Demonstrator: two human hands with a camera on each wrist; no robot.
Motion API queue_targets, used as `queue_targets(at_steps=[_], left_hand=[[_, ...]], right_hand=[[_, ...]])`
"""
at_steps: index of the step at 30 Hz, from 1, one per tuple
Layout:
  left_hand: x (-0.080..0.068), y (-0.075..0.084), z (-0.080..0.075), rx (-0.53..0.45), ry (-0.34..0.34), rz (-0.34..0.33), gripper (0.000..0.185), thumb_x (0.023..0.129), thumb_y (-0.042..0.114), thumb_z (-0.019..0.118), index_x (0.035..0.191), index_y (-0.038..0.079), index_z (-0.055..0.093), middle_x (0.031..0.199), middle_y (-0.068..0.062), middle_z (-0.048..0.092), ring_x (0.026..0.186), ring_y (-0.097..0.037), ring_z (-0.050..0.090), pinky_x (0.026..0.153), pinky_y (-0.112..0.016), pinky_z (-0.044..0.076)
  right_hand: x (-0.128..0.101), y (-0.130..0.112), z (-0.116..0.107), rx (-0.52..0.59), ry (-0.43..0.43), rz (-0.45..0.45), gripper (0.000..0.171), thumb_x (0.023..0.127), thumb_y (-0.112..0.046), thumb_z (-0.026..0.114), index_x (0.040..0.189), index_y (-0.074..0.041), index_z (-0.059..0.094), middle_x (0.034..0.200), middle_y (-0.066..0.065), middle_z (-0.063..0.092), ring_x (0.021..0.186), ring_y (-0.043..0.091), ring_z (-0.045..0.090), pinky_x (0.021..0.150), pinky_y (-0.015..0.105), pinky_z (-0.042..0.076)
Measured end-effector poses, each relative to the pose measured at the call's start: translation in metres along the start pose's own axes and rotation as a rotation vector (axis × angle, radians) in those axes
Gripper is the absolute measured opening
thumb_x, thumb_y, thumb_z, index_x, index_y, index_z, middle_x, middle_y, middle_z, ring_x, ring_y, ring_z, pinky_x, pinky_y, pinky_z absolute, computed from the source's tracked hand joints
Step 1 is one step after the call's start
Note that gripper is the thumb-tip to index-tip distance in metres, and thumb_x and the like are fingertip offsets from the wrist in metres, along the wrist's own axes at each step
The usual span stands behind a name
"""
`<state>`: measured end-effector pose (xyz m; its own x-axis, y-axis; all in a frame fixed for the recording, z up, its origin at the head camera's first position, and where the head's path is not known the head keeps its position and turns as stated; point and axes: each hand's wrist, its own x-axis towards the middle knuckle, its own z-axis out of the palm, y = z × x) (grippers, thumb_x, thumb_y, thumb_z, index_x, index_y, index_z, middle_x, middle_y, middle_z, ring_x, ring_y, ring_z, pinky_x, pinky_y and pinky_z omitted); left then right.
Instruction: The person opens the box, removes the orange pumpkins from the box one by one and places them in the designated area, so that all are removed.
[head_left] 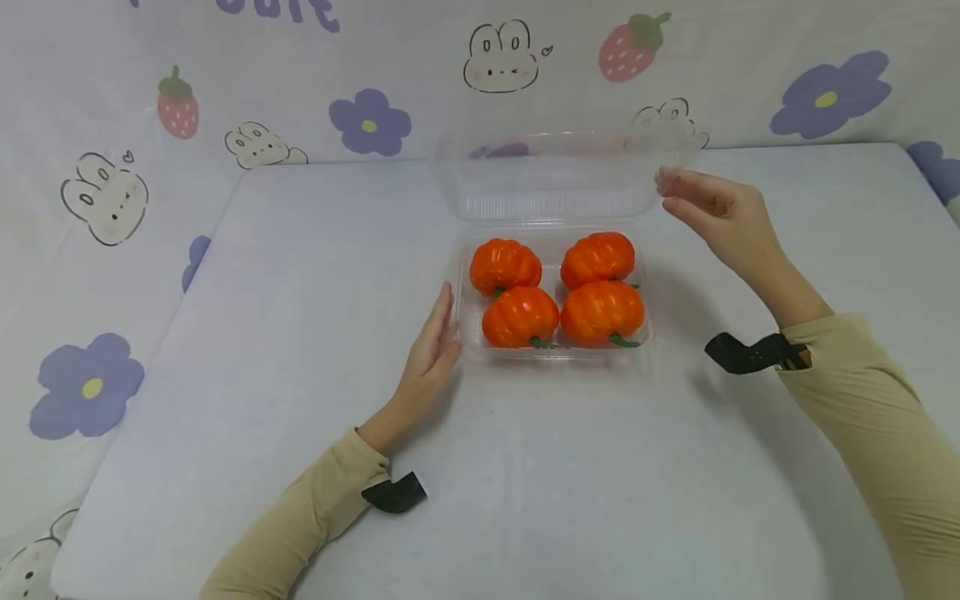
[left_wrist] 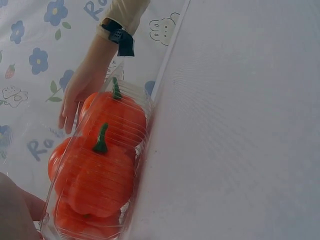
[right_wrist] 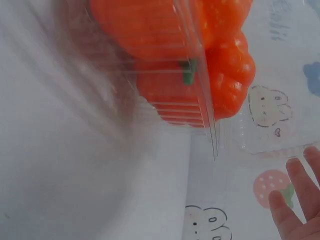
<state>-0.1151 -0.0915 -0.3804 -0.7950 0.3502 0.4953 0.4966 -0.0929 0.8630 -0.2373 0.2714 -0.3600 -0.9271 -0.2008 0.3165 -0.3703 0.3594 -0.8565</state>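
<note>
A clear plastic clamshell tray [head_left: 555,357] holds several orange toy pumpkins [head_left: 521,317] with green stems. Its transparent lid [head_left: 555,175] stands open behind it. My left hand [head_left: 433,342] lies with straight fingers against the tray's left wall, and a little of it shows in the left wrist view [left_wrist: 15,212] beside the pumpkins [left_wrist: 100,175]. My right hand [head_left: 678,192] is raised at the lid's right corner, fingers relaxed and extended, fingertips touching or just short of the plastic. The right wrist view shows those fingers [right_wrist: 295,195] near the lid's edge [right_wrist: 212,135] and the pumpkins [right_wrist: 170,30].
The tray sits mid-table on a pale lavender surface [head_left: 525,500]. A cloth printed with flowers, strawberries and rabbits [head_left: 105,200] hangs behind and to the left. Both wrists wear black straps [head_left: 750,352].
</note>
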Motion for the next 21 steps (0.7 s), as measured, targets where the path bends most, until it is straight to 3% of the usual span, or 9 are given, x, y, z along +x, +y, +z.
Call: queue_targets(at_steps=[2,5,7,13,21], left_hand=[[-0.001,-0.005,-0.002,-0.006,0.010,0.008,0.056,0.068,-0.027,0.028,0.119,-0.015,0.007,0.126,-0.023,0.006,0.113,-0.033,0.005,0.088,-0.042,0.013],[-0.003,-0.014,-0.005,-0.026,0.014,0.008,0.057,0.068,-0.026,0.029,0.120,-0.013,0.008,0.127,-0.020,0.007,0.113,-0.031,0.005,0.089,-0.039,0.013],[-0.002,-0.011,-0.005,-0.040,0.008,0.008,0.057,0.069,-0.026,0.028,0.120,-0.013,0.007,0.127,-0.020,0.007,0.113,-0.031,0.005,0.089,-0.040,0.014],[0.001,0.004,-0.005,-0.047,0.003,-0.004,0.054,0.070,-0.026,0.026,0.118,-0.016,0.005,0.126,-0.023,0.004,0.114,-0.028,0.006,0.088,-0.043,0.012],[0.000,0.004,-0.007,-0.046,-0.008,0.015,0.052,0.071,-0.025,0.029,0.116,-0.019,0.004,0.125,-0.025,0.003,0.112,-0.034,0.005,0.088,-0.043,0.010]], right_hand=[[0.007,-0.017,0.002,0.001,-0.010,0.019,0.039,0.074,-0.010,0.055,0.111,-0.015,0.047,0.106,0.005,0.049,0.093,0.016,0.046,0.073,0.019,0.038],[0.007,-0.062,0.007,0.033,-0.050,0.075,0.041,0.075,-0.008,0.052,0.115,-0.010,0.042,0.108,0.009,0.047,0.093,0.014,0.046,0.074,0.018,0.037],[0.008,-0.079,0.008,0.011,-0.072,0.106,0.042,0.077,-0.011,0.050,0.117,-0.012,0.040,0.110,0.008,0.045,0.094,0.012,0.045,0.076,0.018,0.036],[0.026,-0.070,0.012,-0.004,-0.062,0.190,0.044,0.078,-0.020,0.050,0.119,-0.020,0.036,0.114,0.005,0.041,0.099,0.013,0.041,0.080,0.025,0.033],[0.041,-0.061,0.017,0.300,-0.139,0.400,0.052,0.078,-0.022,0.048,0.124,-0.013,0.026,0.123,0.010,0.028,0.104,0.021,0.036,0.081,0.029,0.031]])
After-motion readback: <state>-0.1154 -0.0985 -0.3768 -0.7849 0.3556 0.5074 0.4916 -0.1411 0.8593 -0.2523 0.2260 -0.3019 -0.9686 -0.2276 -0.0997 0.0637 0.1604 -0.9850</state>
